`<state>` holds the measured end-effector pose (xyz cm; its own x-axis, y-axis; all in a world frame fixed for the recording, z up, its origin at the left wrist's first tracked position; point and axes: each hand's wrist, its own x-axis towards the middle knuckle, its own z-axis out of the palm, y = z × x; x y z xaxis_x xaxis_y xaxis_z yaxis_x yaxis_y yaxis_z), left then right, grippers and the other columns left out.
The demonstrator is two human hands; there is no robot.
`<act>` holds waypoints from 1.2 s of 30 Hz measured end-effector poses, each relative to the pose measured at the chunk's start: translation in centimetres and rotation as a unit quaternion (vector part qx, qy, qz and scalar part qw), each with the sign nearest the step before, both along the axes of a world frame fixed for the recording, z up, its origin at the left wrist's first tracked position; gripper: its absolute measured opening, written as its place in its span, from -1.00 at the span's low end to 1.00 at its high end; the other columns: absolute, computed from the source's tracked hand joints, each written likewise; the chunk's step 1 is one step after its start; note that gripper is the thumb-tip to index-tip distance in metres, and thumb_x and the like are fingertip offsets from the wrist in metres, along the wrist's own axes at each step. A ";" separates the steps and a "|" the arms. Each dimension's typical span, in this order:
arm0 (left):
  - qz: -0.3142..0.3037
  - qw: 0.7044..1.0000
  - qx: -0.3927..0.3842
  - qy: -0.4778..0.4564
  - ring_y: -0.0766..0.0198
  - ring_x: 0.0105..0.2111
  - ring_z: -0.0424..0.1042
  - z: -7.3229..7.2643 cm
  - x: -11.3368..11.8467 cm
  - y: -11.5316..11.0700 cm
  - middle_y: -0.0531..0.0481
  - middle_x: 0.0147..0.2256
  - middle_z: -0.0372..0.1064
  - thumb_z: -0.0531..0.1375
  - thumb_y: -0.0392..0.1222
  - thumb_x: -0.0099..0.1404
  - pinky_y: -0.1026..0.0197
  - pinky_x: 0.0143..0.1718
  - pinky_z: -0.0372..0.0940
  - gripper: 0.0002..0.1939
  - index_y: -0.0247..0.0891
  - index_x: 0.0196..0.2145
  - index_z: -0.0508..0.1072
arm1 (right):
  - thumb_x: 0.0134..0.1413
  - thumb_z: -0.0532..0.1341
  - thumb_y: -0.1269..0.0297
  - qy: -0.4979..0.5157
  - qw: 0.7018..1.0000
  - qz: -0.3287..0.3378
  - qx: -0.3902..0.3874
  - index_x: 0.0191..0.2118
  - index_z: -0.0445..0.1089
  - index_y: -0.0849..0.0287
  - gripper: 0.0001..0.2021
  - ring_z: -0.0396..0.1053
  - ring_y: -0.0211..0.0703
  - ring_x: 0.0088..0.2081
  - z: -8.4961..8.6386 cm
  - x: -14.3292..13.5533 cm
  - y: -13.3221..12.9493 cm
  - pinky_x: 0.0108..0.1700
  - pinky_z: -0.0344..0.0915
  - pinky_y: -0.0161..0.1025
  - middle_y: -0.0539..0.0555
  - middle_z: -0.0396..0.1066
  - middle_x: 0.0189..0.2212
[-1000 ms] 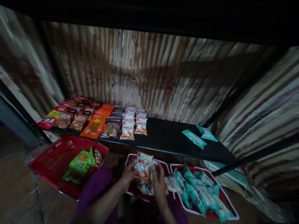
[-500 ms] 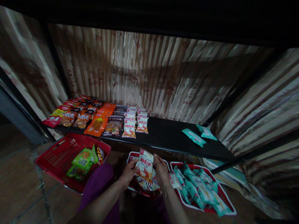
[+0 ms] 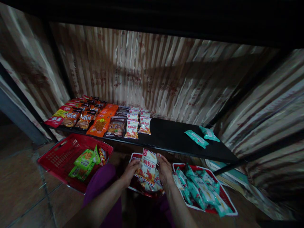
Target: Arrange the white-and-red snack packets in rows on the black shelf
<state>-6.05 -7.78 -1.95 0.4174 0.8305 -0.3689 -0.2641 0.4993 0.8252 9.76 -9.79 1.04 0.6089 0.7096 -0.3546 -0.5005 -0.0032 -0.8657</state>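
Head view: both hands [image 3: 130, 171] clasp upright white-red-orange snack packet [image 3: 147, 165].

Two teal packets [image 3: 200, 136] on black shelf [image 3: 171, 139], red basket [image 3: 59, 155] left.

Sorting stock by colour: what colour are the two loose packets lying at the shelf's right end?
Teal, with some white print; the two loose packets show in the head view.

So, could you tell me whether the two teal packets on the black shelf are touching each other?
Apart. The head view shows bare black shelf between the left teal packet and the right teal packet.
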 end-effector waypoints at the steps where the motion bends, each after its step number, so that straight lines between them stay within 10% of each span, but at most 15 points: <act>1: 0.000 1.000 0.003 0.009 0.09 -0.16 0.41 0.2 0.0 0.2 -0.09 -0.23 0.47 0.32 0.03 -0.11 0.07 -0.07 0.20 -0.49 -0.28 -0.20 0.46 | -0.55 0.44 0.23 0.003 1.000 -0.004 0.003 -0.42 0.43 0.14 -0.63 0.40 -0.24 -0.56 0.1 0.0 0.0 -0.52 0.32 -0.34 -0.06 0.48 -0.58; 36: 0.156 0.986 0.045 -0.045 0.34 -0.55 0.36 7.8 3.5 2.8 -0.04 -0.52 0.46 0.34 0.01 -0.16 0.27 -0.45 0.25 -0.65 -0.33 -0.47 0.52 | -0.51 0.44 0.24 -0.004 0.997 -0.043 0.059 -0.43 0.47 0.15 -0.67 0.39 -0.29 -0.51 4.8 -0.8 1.9 -0.42 0.34 -0.35 -0.08 0.49 -0.54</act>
<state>-2.58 -4.96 5.82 0.1632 0.9513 -0.2615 -0.4675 0.3079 0.8287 8.93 -7.90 5.83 0.6723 0.6906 -0.2665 -0.4873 0.1420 -0.8616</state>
